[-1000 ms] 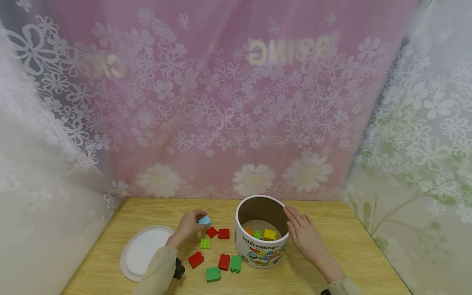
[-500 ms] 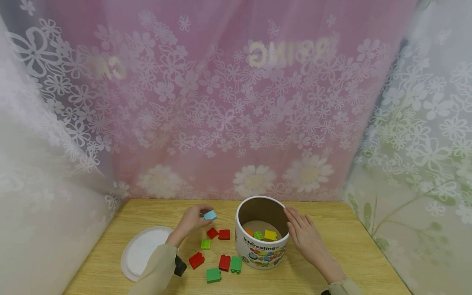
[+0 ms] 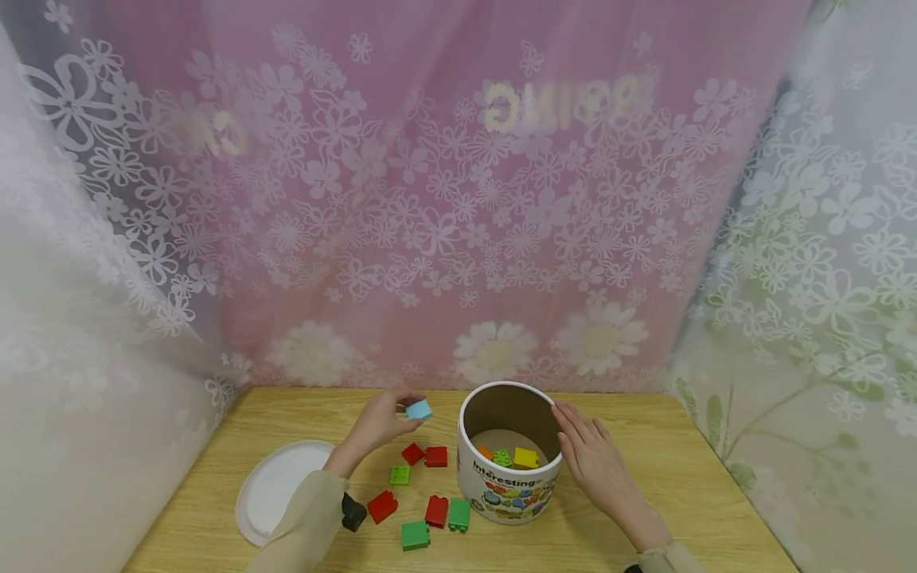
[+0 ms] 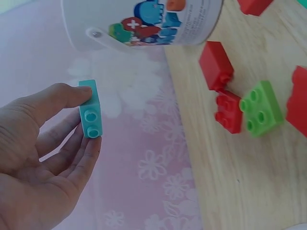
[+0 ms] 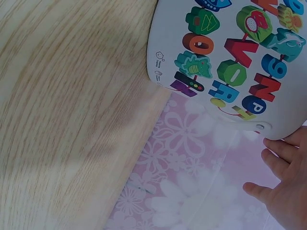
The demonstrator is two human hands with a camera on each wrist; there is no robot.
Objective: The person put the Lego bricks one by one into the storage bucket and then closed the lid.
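My left hand [image 3: 380, 420] pinches a light blue toy brick [image 4: 90, 110] between thumb and fingers, raised over the table left of the bucket. Two studs of the brick show in the left wrist view. My right hand [image 3: 596, 461] rests with straight fingers against the right side of a white round bucket [image 3: 507, 495] printed with colourful letters. Inside the bucket lie a yellow brick [image 3: 525, 458], a lime green brick [image 3: 501, 458] and a partly hidden orange piece [image 3: 485, 451].
Red bricks [image 3: 435, 456], a lime brick [image 3: 399, 475] and green bricks [image 3: 415, 535] lie scattered on the wooden table [image 3: 573, 541] left of the bucket. A white round lid [image 3: 275, 489] lies at the left, partly behind my left sleeve. A flowered curtain [image 3: 444, 239] hangs behind the table.
My left hand has lifted the light blue brick up and moved it to the right, toward the bucket. The right hand stays at the bucket's side.
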